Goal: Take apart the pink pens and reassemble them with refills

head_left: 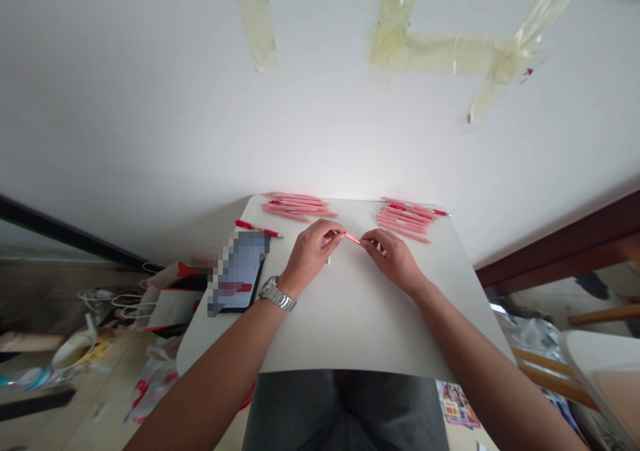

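Note:
A slim pink pen (353, 238) is held level above the white table between my two hands. My left hand (316, 244) pinches its left end, and my right hand (387, 251) pinches the right end. The fingertips cover both ends of the pen. Beyond my left hand lies a loose pile of pink pens (297, 204). Another group of pink pens (407, 219), with some red parts among them, rests past my right hand. A small pale piece shows under my left palm, too hidden to name.
A tablet or large phone (240, 271), its screen blurred, lies on the table (360, 331) at the left. Just above it is a red pen (259, 229). The wall (320, 131) rises at the table's back edge. Bags and cables (125, 301) clutter the floor on the left.

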Motion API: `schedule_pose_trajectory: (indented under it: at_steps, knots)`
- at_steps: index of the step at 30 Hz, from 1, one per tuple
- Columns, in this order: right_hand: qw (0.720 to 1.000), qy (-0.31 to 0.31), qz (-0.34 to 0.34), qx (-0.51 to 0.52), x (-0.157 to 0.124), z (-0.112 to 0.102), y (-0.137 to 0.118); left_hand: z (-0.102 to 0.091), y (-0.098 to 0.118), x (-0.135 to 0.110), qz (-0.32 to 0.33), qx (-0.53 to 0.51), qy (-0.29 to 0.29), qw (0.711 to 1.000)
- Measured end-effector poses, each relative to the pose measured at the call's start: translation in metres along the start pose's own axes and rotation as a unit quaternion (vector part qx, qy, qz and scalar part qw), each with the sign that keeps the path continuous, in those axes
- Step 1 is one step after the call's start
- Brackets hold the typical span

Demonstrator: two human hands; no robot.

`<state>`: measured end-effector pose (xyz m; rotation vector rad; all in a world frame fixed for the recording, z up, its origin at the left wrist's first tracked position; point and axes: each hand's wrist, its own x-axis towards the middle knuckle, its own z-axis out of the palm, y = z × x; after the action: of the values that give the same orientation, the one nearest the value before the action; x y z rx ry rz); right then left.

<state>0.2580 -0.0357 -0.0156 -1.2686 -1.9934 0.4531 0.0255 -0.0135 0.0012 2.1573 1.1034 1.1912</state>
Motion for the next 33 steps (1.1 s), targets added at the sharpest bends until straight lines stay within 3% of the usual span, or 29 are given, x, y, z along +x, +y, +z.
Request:
schedule_pose_trajectory:
  at_steps: [24,33]
  knots:
    - [0.999,-0.003,0.031,0.038,-0.0013,0.0008,-0.0027,0.0023,-0.0014,-0.0008,-0.005,-0.008,0.02,1.0]
    - [0.998,0.024,0.038,0.038,-0.0011,0.001,-0.0006,-0.0029,-0.0092,-0.002,-0.021,0.163,0.028,0.986]
